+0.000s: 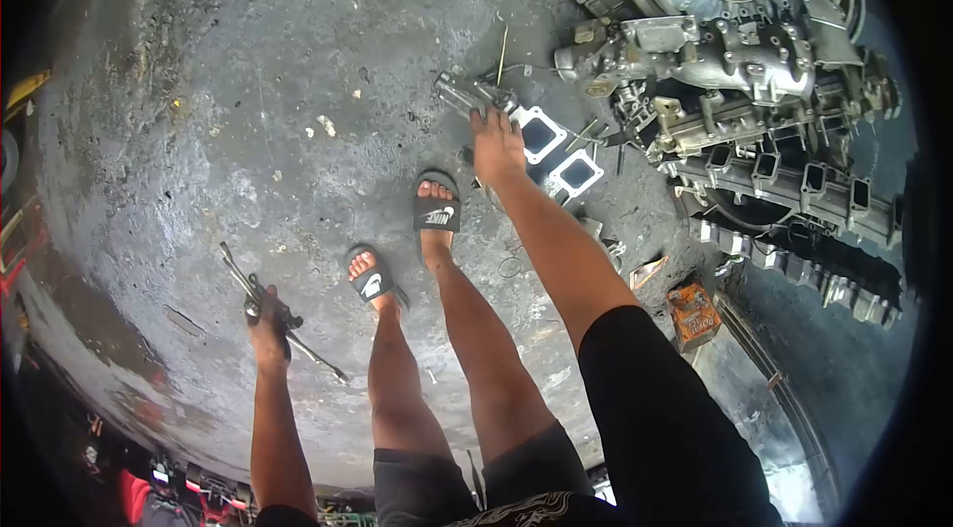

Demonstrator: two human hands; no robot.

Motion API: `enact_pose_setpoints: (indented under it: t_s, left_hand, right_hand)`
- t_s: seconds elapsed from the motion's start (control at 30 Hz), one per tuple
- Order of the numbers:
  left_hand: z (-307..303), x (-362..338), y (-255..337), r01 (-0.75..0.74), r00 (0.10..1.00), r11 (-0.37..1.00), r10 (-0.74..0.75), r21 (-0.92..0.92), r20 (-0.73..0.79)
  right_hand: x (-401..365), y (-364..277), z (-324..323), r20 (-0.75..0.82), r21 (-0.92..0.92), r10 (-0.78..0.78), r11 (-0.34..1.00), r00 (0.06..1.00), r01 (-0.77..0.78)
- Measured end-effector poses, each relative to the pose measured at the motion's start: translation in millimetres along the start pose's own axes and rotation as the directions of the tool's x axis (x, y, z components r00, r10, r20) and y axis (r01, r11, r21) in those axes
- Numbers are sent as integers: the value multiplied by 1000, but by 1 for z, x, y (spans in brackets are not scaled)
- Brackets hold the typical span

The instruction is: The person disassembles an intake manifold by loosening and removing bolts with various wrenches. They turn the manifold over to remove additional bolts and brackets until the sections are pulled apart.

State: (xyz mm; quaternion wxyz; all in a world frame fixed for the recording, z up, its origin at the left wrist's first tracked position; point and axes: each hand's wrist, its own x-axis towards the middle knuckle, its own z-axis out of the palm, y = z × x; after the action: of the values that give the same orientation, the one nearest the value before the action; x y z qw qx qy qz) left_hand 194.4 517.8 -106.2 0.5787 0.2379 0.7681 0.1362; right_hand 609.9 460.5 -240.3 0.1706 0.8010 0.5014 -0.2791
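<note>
My left hand point(266, 330) is closed around long metal wrench-like tools point(316, 360), whose ends stick out on both sides of the fist. Their exact kind is hard to make out, and a darker piece shows by the fingers. On the right, my right hand point(499, 148) reaches down to the floor, its fingers bent over a grey metal engine part point(461, 96). The palm side and what lies under it are hidden. Beside this hand are a square-ported metal flange point(559, 134) and a second square flange point(577, 173).
Large engine castings point(764, 61) and a row of manifolds point(794, 180) stand at the right. An orange box point(693, 317) sits below them. A thin rod point(502, 53) lies beyond my right hand. My sandalled feet point(437, 201) stand on the stained concrete floor point(248, 130).
</note>
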Motion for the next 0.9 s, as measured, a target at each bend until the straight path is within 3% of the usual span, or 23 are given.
enact_pose_setpoints:
  t_s: [0.1, 0.13, 0.2, 0.23, 0.3, 0.4, 0.43, 0.5, 0.63, 0.73, 0.9]
  left_hand:
    - [-35, 0, -59, 82, 996, 991, -84, 108, 15]
    - [-46, -9, -75, 120, 992, 984, -123, 132, 9]
    - [-65, -37, -101, 261, 964, 952, -250, 159, -86]
    - [-73, -51, -113, 328, 943, 926, -309, 186, -123]
    - [-97, -83, -134, 442, 894, 862, -400, 248, -203]
    - [-133, -129, -152, 522, 853, 782, -468, 339, -233]
    - [-139, -143, -150, 536, 844, 774, -485, 338, -228]
    - [-148, -168, -139, 540, 841, 754, -494, 374, -219]
    - [-163, -190, -113, 477, 875, 761, -458, 440, -156]
    - [-168, -181, -91, 388, 910, 766, -405, 513, -85]
    - [-168, -141, -65, 236, 950, 841, -304, 487, 65]
  right_hand:
    - [68, -21, 9, -189, -60, -94, 995, 978, 84]
    - [84, -25, 22, -168, -60, -94, 995, 981, 85]
    - [113, -30, 42, -215, -111, 53, 991, 975, -79]
    - [126, -26, 49, -207, -110, 45, 992, 977, -69]
    - [130, -16, 65, 2, 28, 70, 997, 998, -70]
    - [107, -8, 56, -84, 122, -41, 991, 996, 51]
    - [91, -4, 34, -46, 131, -75, 988, 996, 80]
    - [59, 1, 6, 22, 152, -72, 986, 997, 68]
    - [-14, 21, -33, -150, 301, 3, 953, 989, 42]
    - [-65, 37, -62, -176, 381, 95, 924, 980, -21]
    - [-164, 64, -104, -46, 449, -145, 881, 988, 150]
